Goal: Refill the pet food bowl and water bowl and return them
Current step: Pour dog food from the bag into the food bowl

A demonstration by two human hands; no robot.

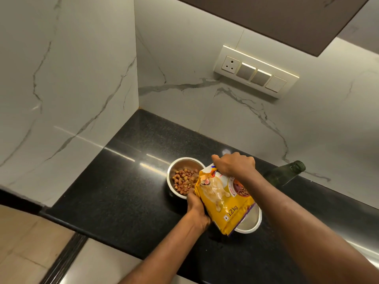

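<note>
A steel food bowl (173,168) stands on the black counter (123,181) with brown kibble (183,180) heaped in it. A yellow pet food bag (223,199) is tilted over the bowl's right rim, its mouth toward the kibble. My left hand (198,210) grips the bag's lower left side. My right hand (233,163) clutches the bag's top edge. A second steel bowl (251,222) sits just right of the first, mostly hidden behind the bag; what is in it cannot be seen.
A dark green glass bottle (285,173) stands at the back right against the marble wall. A switch and socket panel (256,71) is on the wall above. A dark cabinet (266,19) hangs overhead. The counter's front edge drops to a tiled floor (26,242) at left.
</note>
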